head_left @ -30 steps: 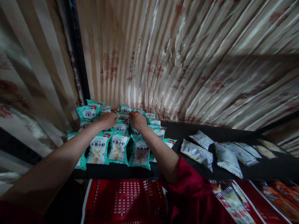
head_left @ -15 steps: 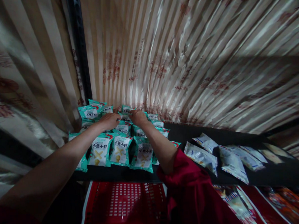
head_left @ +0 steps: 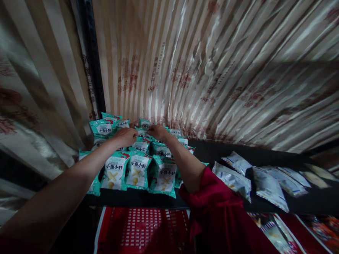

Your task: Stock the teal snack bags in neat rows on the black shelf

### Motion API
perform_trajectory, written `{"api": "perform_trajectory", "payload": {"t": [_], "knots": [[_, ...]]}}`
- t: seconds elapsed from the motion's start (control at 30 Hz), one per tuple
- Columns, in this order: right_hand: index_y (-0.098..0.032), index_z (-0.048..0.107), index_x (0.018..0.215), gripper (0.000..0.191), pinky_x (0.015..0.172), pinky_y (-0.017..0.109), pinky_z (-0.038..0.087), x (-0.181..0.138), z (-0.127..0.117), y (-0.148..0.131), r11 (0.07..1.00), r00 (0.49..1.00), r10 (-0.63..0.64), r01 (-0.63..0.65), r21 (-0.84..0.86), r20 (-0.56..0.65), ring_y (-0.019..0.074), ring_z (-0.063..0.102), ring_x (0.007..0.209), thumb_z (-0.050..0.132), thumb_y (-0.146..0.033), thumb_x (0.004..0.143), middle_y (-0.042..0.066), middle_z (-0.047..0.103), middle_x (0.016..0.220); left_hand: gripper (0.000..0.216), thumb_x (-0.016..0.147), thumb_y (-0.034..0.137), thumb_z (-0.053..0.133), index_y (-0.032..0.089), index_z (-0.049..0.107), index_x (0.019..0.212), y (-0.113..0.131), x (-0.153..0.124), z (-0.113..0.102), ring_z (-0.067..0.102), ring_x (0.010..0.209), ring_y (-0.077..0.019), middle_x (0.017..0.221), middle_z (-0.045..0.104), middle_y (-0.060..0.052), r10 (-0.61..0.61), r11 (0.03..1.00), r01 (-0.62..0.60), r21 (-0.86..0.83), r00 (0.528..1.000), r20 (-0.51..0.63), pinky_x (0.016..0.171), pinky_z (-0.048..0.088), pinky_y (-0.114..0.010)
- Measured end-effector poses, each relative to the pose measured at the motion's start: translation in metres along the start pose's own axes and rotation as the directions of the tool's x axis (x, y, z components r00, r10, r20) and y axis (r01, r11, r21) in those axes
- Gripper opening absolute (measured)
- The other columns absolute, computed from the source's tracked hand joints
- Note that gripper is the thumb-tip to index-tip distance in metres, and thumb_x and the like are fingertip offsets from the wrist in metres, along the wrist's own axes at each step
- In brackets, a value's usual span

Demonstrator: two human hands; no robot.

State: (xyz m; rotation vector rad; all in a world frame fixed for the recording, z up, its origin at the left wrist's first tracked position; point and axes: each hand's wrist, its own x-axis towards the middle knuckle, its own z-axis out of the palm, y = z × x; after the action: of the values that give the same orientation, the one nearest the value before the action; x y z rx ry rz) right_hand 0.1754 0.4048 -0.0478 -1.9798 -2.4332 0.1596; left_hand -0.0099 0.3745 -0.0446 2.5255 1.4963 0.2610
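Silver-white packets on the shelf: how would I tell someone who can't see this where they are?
Start at the black shelf in front of the striped curtain. The teal snack packets, where both hands are, fill its left end; the silver-white packets lie loose to their right, past the red sleeve. They are pale and flat, not teal and packed in rows.

Glossy plastic snack packets (head_left: 137,171) lie before shiny, satin-like striped cloth (head_left: 211,63).
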Motion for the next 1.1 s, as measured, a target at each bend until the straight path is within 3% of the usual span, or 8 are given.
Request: {"api": "perform_trajectory", "payload": {"t": [0.23, 0.37, 0.47, 0.67, 1.1], "knots": [[-0.013, 0.063, 0.110, 0.028, 0.077, 0.019, 0.043, 0.005, 0.002, 0.001, 0.988, 0.998, 0.043, -0.036, 0.148, -0.044, 0.0148, 0.062, 0.097, 0.055, -0.025, 0.086, 0.007, 0.069, 0.107, 0.028, 0.082, 0.040, 0.047, 0.024, 0.067, 0.095, -0.002, 0.001, -0.007, 0.063, 0.089, -0.0193, 0.098, 0.070, -0.001, -0.082, 0.994, 0.078, -0.081, 0.996, -0.046, 0.073, 0.045, -0.026], [-0.015, 0.069, 0.098, 0.023, 0.072, 0.018, 0.043, 0.003, -0.001, -0.002, 0.988, 0.998, 0.042, -0.034, 0.150, -0.047, 0.0141, 0.064, 0.091, 0.051, -0.023, 0.087, 0.006, 0.071, 0.099, 0.031, 0.085, 0.034, 0.039, 0.023, 0.068, 0.090, -0.005, 0.005, -0.016, 0.062, 0.091, -0.0191, 0.098, 0.070, -0.002, -0.219, 0.974, 0.206, -0.098, 0.966, -0.135, 0.073, 0.045, -0.025], [-0.015, 0.070, 0.095, 0.024, 0.070, 0.018, 0.043, 0.004, -0.001, -0.006, 0.993, 0.996, 0.059, -0.052, 0.108, -0.065, 0.0151, 0.065, 0.088, 0.049, -0.023, 0.087, 0.007, 0.072, 0.095, 0.030, 0.084, 0.029, 0.039, 0.022, 0.068, 0.087, -0.008, 0.006, -0.018, 0.062, 0.089, -0.0194, 0.098, 0.070, -0.003, -0.276, 0.958, 0.259, -0.127, 0.951, -0.141, 0.072, 0.045, -0.025], [-0.013, 0.072, 0.094, 0.026, 0.072, 0.021, 0.044, 0.007, 0.000, -0.014, 0.996, 0.993, 0.086, -0.088, -0.016, -0.079, 0.0179, 0.065, 0.089, 0.048, -0.024, 0.089, 0.010, 0.072, 0.096, 0.028, 0.077, 0.023, 0.043, 0.022, 0.070, 0.081, -0.014, 0.008, -0.010, 0.063, 0.085, -0.0201, 0.093, 0.071, -0.004, -0.271, 0.958, 0.255, -0.131, 0.954, -0.126, 0.068, 0.045, -0.026], [-0.010, 0.073, 0.089, 0.025, 0.073, 0.024, 0.043, 0.002, -0.004, -0.027, 0.993, 0.990, 0.113, -0.115, -0.019, -0.084, 0.0201, 0.065, 0.086, 0.050, -0.021, 0.088, 0.013, 0.072, 0.089, 0.028, 0.077, 0.023, 0.045, 0.025, 0.070, 0.091, -0.026, 0.013, -0.005, 0.063, 0.094, -0.0182, 0.103, 0.071, -0.001, -0.337, 0.938, 0.321, -0.127, 0.933, -0.125, 0.072, 0.046, -0.022]]}}
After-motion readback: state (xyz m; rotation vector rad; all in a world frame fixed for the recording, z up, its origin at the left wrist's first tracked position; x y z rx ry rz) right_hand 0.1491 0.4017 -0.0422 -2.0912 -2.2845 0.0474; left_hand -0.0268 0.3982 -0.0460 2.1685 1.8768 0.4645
